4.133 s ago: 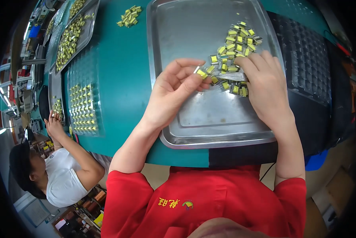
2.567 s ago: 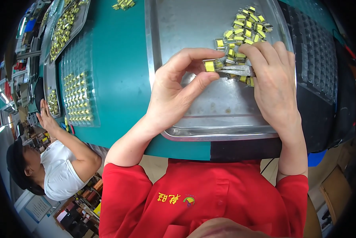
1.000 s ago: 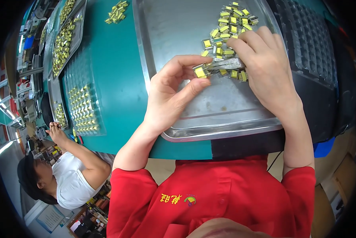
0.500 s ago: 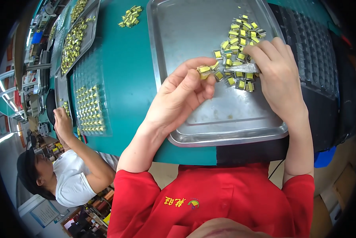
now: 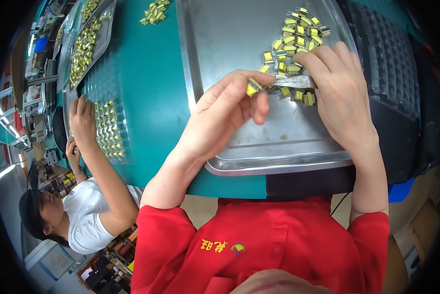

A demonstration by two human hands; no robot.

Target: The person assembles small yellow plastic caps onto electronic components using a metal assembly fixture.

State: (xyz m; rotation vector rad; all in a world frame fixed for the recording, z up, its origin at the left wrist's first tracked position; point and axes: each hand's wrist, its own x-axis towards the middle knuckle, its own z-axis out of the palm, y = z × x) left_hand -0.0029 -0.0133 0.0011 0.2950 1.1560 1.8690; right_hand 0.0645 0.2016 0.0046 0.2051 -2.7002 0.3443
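Observation:
Pinched between the thumb and fingers of my left hand (image 5: 225, 105) is a small yellow-taped transformer (image 5: 254, 87) with metal pins. My right hand (image 5: 341, 93) grips a pair of tweezers (image 5: 294, 82), wrapped in something pale. Their narrow end points left and comes up to the transformer's pins; whether it touches them I cannot tell. Behind and below the tweezers lies a heap of similar transformers (image 5: 300, 41) on a shallow metal tray (image 5: 234, 49). My right fingers partly cover that heap.
Clear plastic blister trays (image 5: 384, 59) lie right of the metal tray. On the green mat (image 5: 151, 93) are a small transformer pile (image 5: 155, 12) and a partly filled blister tray (image 5: 111, 128). A co-worker (image 5: 90, 210) in white reaches there, beside another loaded metal tray (image 5: 90, 46).
My left hand has turned the transformer so its pins face the tweezers. The tweezers have shifted left to it. The co-worker's raised hand has moved over the blister tray's far edge.

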